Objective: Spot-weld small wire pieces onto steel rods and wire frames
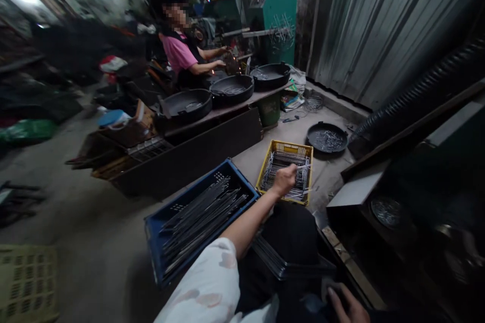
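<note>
My left hand [285, 180] reaches forward over a yellow crate [259, 181] and is closed on thin metal rods [304, 166], whose ends stick out to the right. Many more thin rods and wire pieces [278, 161] fill this crate. Low at the right, my right hand [348, 305] has its fingers curled beside a dark grey object; what they hold is too dark to make out. Across my dark-clothed lap rests a stack of bent metal wire frames [282, 271]. A blue crate [150, 234] of long dark metal strips [204, 222] stands left of my arm.
A co-worker [182, 55] in pink works with both hands near small sparks, behind a bench [189, 161] bearing several round black pans [231, 88]. Another pan [327, 137] of small metal pieces sits on the floor. A ribbed hose [417, 81] and machinery flank my right side.
</note>
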Action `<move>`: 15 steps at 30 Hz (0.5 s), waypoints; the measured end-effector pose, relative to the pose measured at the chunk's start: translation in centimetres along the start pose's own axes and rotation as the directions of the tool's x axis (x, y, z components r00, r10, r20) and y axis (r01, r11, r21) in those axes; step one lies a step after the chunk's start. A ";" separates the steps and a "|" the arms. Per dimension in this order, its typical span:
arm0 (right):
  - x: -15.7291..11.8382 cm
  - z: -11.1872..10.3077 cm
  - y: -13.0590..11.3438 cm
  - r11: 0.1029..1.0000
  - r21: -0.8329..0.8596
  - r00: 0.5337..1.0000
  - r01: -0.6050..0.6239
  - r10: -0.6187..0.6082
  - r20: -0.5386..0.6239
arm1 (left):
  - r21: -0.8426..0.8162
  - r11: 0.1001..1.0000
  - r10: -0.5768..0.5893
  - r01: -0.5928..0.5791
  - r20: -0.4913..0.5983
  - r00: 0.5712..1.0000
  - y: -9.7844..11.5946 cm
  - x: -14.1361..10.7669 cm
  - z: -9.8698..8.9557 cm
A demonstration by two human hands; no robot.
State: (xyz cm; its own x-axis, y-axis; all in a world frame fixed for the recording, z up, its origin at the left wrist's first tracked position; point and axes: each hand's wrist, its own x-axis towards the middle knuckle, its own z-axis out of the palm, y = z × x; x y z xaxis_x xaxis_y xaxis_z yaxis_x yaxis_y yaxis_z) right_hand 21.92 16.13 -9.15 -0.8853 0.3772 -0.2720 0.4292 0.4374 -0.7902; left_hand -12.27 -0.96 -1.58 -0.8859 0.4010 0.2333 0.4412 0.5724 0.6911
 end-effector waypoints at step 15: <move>-0.7 1.2 -2.4 0.995 0.025 0.989 0.095 -0.097 0.108 | -0.541 0.578 -0.791 0.610 -0.188 0.582 -15.7 2.7 5.0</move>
State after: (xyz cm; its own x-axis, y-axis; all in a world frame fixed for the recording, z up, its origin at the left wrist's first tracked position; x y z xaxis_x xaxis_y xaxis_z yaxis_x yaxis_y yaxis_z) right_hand 21.25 13.84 -7.70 -0.9369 0.2428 -0.2515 0.3385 0.4510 -0.8258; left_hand -20.89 -5.32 -15.23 -0.8917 -0.3542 -0.2820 -0.3634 0.1885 0.9124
